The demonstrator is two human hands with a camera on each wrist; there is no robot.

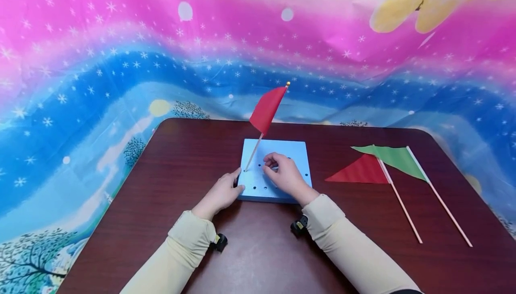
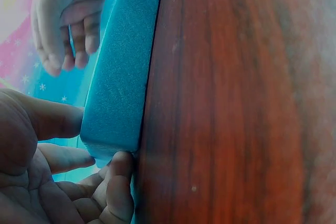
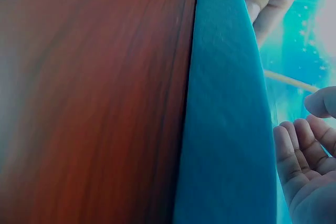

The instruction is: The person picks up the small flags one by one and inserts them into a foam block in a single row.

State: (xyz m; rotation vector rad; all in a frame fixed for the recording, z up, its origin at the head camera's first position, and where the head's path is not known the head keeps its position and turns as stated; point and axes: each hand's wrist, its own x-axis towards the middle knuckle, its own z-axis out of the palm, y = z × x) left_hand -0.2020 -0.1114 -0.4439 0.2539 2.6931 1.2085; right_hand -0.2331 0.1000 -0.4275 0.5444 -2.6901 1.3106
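A light-blue block with small holes (image 1: 250,180) lies flat on the table. A red flag (image 1: 268,111) on a thin wooden stick with a gold tip leans to the right, its lower end at a hole near the block's left edge. My left hand (image 1: 219,193) grips the block's left side near the front corner; in the left wrist view, thumb and fingers (image 2: 122,182) meet the block's end. Over the block's top, my right hand (image 1: 285,174) hovers with loosely bent fingers and nothing between them. The right wrist view shows its palm side (image 3: 310,166) beside the block.
To the right on the brown table (image 1: 161,186) lie a second red flag (image 1: 363,170) and a green flag (image 1: 403,157), on white sticks that slant toward the front and partly overlap at the cloth. A colourful printed cloth (image 1: 225,38) hangs behind the table.
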